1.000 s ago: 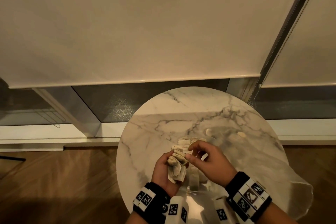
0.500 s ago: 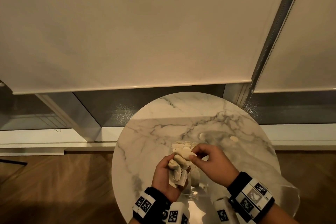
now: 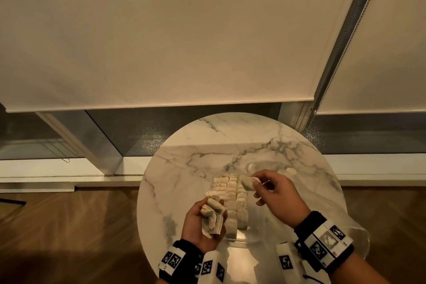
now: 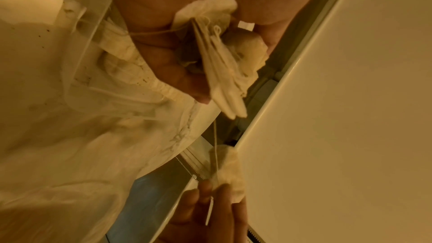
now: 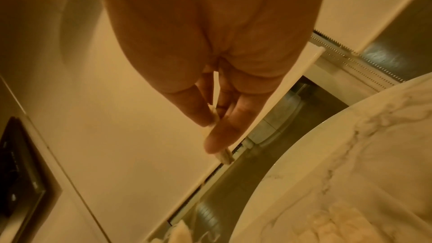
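Left hand (image 3: 201,226), right hand (image 3: 277,195): curled grips.

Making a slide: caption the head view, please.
Left hand grips a bunch of tea bags; right hand pinches a single tea bag by the clear box on a marble table.

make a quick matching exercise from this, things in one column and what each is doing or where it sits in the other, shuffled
1 left hand
2 right hand
3 rows of tea bags
4 clear plastic bag

a lies crumpled on the marble table
b pinches a single tea bag
c lined up in the clear box
d grips a bunch of tea bags

Pairs: 1-d, 2-b, 3-c, 4-a
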`<state>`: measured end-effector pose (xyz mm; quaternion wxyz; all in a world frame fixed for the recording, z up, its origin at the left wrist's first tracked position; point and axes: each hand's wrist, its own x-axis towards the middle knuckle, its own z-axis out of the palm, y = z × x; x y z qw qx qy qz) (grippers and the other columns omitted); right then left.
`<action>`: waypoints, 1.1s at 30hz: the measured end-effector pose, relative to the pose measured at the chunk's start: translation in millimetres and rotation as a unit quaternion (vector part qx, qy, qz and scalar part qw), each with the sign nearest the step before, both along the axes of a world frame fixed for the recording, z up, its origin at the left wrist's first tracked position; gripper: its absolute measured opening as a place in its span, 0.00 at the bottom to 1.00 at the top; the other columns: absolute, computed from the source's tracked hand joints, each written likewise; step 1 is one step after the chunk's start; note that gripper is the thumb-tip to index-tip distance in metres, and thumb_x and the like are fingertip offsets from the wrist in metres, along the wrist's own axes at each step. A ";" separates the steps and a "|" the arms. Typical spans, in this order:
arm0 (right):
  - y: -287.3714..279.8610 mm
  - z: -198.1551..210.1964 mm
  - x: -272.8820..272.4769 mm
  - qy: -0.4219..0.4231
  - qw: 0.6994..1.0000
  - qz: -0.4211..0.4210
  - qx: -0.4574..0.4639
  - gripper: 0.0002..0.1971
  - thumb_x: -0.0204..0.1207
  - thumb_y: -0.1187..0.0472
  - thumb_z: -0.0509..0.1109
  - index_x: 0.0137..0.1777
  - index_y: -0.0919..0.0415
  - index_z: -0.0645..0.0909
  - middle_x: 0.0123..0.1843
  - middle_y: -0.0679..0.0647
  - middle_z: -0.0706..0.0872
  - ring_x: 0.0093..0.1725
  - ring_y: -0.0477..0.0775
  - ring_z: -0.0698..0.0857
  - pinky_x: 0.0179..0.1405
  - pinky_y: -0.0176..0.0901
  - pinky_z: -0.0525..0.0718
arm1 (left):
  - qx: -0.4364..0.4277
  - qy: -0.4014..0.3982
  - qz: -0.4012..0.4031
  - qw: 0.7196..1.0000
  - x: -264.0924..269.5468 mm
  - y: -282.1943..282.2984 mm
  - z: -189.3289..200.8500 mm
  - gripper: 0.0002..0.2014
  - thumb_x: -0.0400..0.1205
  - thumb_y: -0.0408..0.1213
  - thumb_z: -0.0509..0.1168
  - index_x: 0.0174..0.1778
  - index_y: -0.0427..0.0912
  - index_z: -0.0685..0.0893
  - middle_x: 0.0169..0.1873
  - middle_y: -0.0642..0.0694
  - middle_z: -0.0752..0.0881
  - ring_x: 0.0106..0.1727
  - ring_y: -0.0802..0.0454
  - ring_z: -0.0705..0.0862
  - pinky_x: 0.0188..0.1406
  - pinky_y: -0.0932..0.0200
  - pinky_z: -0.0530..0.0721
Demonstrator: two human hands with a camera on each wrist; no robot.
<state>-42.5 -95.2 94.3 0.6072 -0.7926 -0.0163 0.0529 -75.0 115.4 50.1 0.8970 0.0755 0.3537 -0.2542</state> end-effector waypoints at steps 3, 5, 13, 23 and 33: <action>-2.1 -14.3 1.3 0.012 0.999 -0.007 -0.052 0.09 0.80 0.68 0.70 0.51 0.54 0.87 0.42 0.52 0.89 0.38 0.53 0.89 0.32 0.41 0.88 | 0.004 0.005 0.017 1.000 -4.5 8.4 1.5 0.12 0.84 0.42 0.60 0.50 0.35 0.81 0.27 0.51 0.83 0.19 0.54 0.83 0.34 0.55 0.90; -3.3 -28.1 1.8 0.015 0.995 -0.008 -0.102 0.10 0.77 0.68 0.73 0.53 0.52 0.86 0.42 0.51 0.88 0.38 0.50 0.88 0.33 0.42 0.89 | -0.019 0.010 0.019 1.000 -7.1 15.3 -3.5 0.11 0.84 0.42 0.60 0.50 0.36 0.80 0.28 0.51 0.83 0.20 0.57 0.82 0.40 0.60 0.88; 5.8 -73.9 -5.6 0.074 0.981 -0.016 -0.180 0.06 0.76 0.63 0.75 0.42 0.52 0.84 0.34 0.51 0.90 0.34 0.48 0.89 0.40 0.49 0.91 | 0.055 -0.015 0.016 0.998 -12.0 38.9 -7.7 0.11 0.83 0.39 0.61 0.52 0.36 0.82 0.36 0.43 0.85 0.27 0.49 0.86 0.24 0.58 0.85; 21.5 -108.3 0.6 0.153 0.926 0.061 -0.339 0.11 0.79 0.62 0.69 0.41 0.43 0.81 0.43 0.47 0.87 0.41 0.46 0.86 0.37 0.32 0.82 | -0.054 -0.034 -0.022 0.998 -2.2 72.8 -1.6 0.12 0.71 0.27 0.74 0.49 0.34 0.83 0.38 0.53 0.80 0.22 0.55 0.83 0.24 0.56 0.87; 44.6 -129.0 18.3 0.244 0.851 0.128 -0.447 0.10 0.78 0.65 0.66 0.55 0.54 0.85 0.54 0.52 0.85 0.50 0.52 0.84 0.53 0.38 0.84 | -0.134 -0.028 -0.034 0.990 13.4 104.8 -10.1 0.15 0.85 0.47 0.60 0.52 0.38 0.82 0.38 0.62 0.78 0.25 0.63 0.83 0.23 0.62 0.84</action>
